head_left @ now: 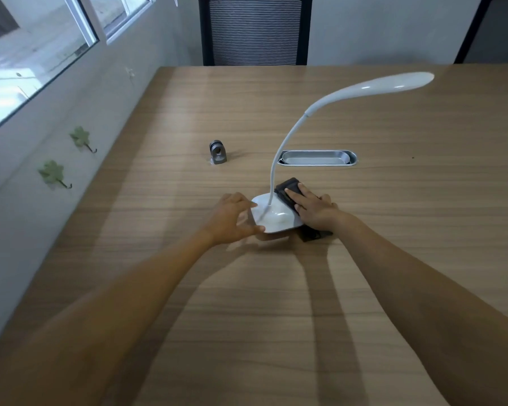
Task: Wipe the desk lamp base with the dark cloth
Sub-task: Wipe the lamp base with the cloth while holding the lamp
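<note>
A white desk lamp stands mid-table, its rounded base (pixel 277 218) on the wood and its bent neck rising to a long head (pixel 393 85) at the upper right. My left hand (pixel 232 218) grips the base's left edge, thumb and fingers around it. The dark cloth (pixel 288 187) lies against the base's right rear side, and another part of it shows below my wrist. My right hand (pixel 316 208) presses flat on the cloth, fingers stretched toward the lamp's neck.
A small grey metal holder (pixel 217 152) stands left of the lamp. A silver cable tray (pixel 317 158) is set into the wooden table (pixel 276 303) behind it. A black mesh chair (pixel 255 30) sits at the far edge; a wall with green hooks (pixel 53 172) runs along the left.
</note>
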`<state>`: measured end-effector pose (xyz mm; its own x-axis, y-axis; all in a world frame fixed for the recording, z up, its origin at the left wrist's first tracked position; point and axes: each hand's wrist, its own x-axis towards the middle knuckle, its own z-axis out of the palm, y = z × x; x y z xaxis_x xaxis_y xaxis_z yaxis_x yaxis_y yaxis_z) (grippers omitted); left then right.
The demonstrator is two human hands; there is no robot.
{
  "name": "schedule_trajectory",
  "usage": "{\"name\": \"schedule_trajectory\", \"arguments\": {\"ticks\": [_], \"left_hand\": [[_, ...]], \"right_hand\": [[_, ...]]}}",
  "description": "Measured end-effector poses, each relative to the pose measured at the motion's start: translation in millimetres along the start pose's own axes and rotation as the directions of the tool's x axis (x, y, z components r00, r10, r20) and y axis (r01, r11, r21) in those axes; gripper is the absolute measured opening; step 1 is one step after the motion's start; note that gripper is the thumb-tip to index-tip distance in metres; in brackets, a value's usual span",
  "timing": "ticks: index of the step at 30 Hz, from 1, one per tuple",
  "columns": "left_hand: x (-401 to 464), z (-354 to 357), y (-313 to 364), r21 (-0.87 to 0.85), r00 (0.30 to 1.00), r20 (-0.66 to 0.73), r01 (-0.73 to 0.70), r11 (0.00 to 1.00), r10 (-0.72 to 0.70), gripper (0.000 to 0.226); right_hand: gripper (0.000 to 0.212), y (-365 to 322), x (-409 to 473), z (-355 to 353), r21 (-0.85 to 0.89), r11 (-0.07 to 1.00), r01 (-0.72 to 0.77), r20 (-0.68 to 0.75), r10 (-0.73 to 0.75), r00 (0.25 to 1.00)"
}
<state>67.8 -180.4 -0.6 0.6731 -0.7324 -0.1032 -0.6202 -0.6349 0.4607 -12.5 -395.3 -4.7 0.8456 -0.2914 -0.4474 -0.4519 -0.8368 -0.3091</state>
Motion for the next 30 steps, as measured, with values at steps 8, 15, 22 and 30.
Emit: {"name": "schedule_trajectory", "arguments": {"ticks": [8, 15, 22, 30], "left_hand": [[28.6, 0.7, 12.7, 0.034, 0.984, 0.179, -0.007, 0.999, 0.001, 0.07], [24.4, 19.2, 8.4, 0.017, 0.994, 0.079, 0.079, 0.997, -0.08, 0.08], [1.1, 50.8, 50.7, 0.018, 0.954, -0.219, 0.212, 0.977, -0.203, 0.064], [17.7, 19.4, 29.1, 0.058, 1.0, 0.005, -0.001, 0.998, 0.001, 0.075]], "right_hand": [[0.048, 7.4, 3.9, 8.8, 0.041, 0.999, 0.028, -0.056, -0.026, 0.998], [0.048, 8.8, -16.5, 40.7, 0.108, 0.994, -0.02, -0.302, 0.052, 0.952], [0.049, -0.8, -16.2, 37.6, 0.141, 0.986, -0.09, -0.286, 0.128, 0.95], [0.049, 8.0, -10.8, 21.9, 0.15, 0.987, -0.06, -0.175, 0.086, 0.981]]}}
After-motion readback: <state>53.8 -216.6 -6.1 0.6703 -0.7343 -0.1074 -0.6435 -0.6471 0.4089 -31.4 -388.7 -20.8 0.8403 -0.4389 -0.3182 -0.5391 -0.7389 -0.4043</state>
